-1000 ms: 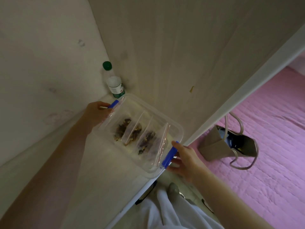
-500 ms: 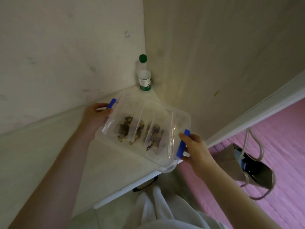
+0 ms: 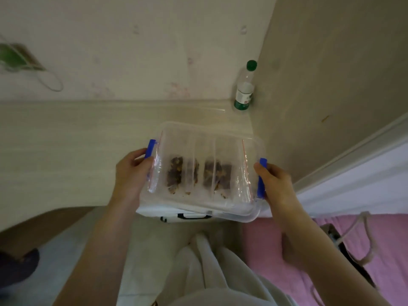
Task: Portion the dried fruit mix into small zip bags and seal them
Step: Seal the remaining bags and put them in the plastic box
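Box (image 3: 209, 131) is hovering at the desk (image 3: 66, 140) edge, left hand (image 3: 132, 171) and right hand (image 3: 276, 184) clamping fingers round its blue clips (image 3: 150, 149); filled bags (image 3: 175, 173) are sitting inside.

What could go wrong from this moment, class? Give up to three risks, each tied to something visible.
1. The left hand and right hand hold the clear box only at its ends, by the blue latches. Its near side appears to hang past the desk edge, so a slipped grip could drop it.
2. Tilting could tumble the zip bags; their seals are unclear.
3. Pushing back could topple the bottle.
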